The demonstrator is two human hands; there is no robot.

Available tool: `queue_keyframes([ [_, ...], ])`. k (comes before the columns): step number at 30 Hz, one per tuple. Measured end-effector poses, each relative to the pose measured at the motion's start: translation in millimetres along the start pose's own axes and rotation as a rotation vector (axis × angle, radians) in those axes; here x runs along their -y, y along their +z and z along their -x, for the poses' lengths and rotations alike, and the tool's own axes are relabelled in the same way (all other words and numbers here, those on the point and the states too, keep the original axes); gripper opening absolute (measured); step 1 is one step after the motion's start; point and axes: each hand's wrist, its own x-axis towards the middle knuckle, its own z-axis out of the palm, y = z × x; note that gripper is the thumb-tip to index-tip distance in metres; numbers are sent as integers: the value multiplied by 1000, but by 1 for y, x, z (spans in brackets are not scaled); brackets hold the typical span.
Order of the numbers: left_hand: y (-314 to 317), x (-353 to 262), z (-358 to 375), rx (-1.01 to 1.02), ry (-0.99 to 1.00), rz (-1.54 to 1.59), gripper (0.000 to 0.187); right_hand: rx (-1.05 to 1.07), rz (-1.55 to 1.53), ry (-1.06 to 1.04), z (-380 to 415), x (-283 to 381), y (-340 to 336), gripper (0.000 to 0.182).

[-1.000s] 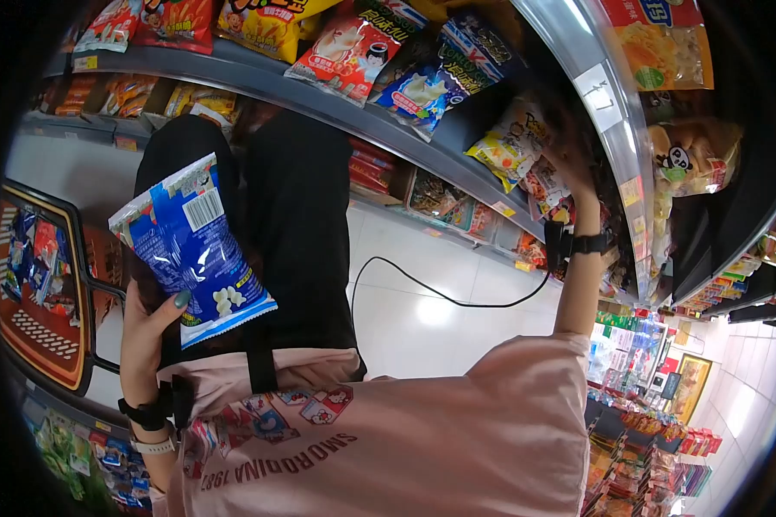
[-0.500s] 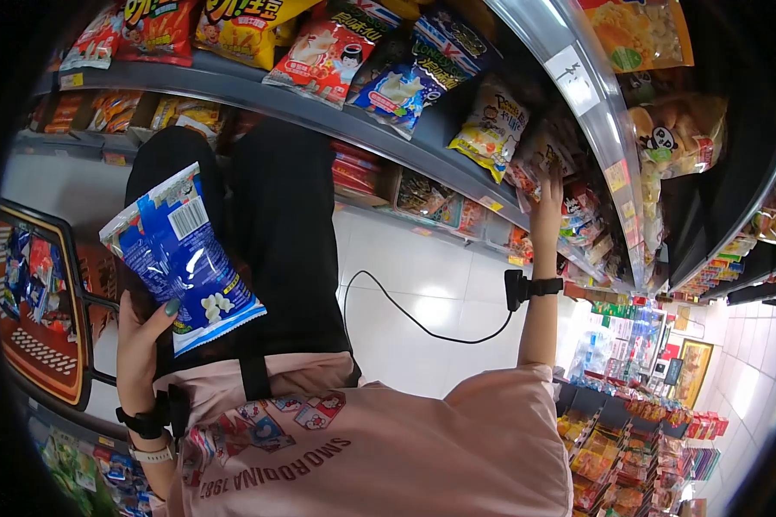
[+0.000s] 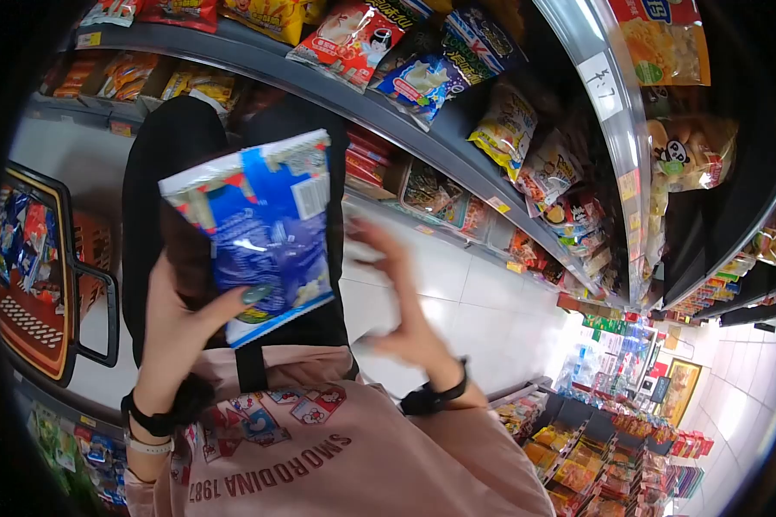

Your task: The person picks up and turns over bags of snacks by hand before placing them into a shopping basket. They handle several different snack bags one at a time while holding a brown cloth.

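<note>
A blue snack bag (image 3: 272,228) with a white barcode patch is held over my dark-trousered legs. My left hand (image 3: 185,319) grips its lower left edge, thumb lying across the front and the other fingers hidden behind it. To the right of the bag hovers my right hand (image 3: 401,302), blurred by motion. Its thumb and fingers are spread and hold nothing, with a gap between them and the bag.
At the left stands a brown shopping basket (image 3: 34,332) with several packets inside and a black handle (image 3: 97,314). A grey shelf (image 3: 250,82) with snack bags curves across the top and right. Pale floor tiles (image 3: 440,284) show beneath.
My right hand has come away from the bags on the right shelf and moved left, close to the blue bag. My left hand has brought the bag rightward, toward the middle of my lap.
</note>
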Motion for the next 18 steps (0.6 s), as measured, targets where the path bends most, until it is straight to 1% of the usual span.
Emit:
queue_keyframes([
  [1, 6, 4, 0, 20, 40, -2, 49, 70, 0, -35, -8, 14, 22, 97],
  [2, 10, 0, 0, 89, -29, 47, 47, -35, -64, -11, -10, 10, 46, 99],
  [3, 9, 10, 0, 130, 83, -15, 46, -144, -127, 13, -11, 7, 63, 102],
  [4, 12, 8, 1, 108, 76, 8, 43, -153, -126, 8, -11, 5, 67, 102],
  [6, 15, 2, 1, 103, 81, 31, 41, -268, -229, 31, -12, 1, 66, 103],
  [7, 13, 1, 3, 86, 10, -23, 38, -286, -219, 25, -10, 0, 62, 103],
  [8, 12, 1, 3, 70, -61, -77, 36, -296, -217, 66, -7, -1, 56, 103],
  [9, 8, 5, 3, 100, -107, -5, 32, -303, -215, 109, -4, -1, 50, 103],
  [10, 7, 10, 2, 82, -79, -16, 32, -327, -303, 136, -3, -1, 45, 101],
  [11, 8, 14, 2, 59, -51, -26, 32, -353, -163, 96, 1, -9, 35, 104],
  [12, 7, 16, 3, 4, -43, -50, 33, -495, -183, 95, 4, -12, 26, 100],
  [13, 3, 23, 7, -71, -77, 25, 35, -632, -208, 94, 8, -13, 15, 97],
  [15, -20, 40, 13, -155, -66, 13, 36, -865, -135, 65, 10, -22, -28, 87],
  [16, -26, 37, 14, -158, -73, 139, 33, -885, 1, -53, 11, -37, -60, 76],
  [17, -27, 29, 12, -205, -60, 204, 31, -939, 113, 27, 12, -39, -89, 73],
  [18, -32, 23, 12, -207, -46, 213, 31, -961, 36, 26, 3, -32, -112, 70],
])
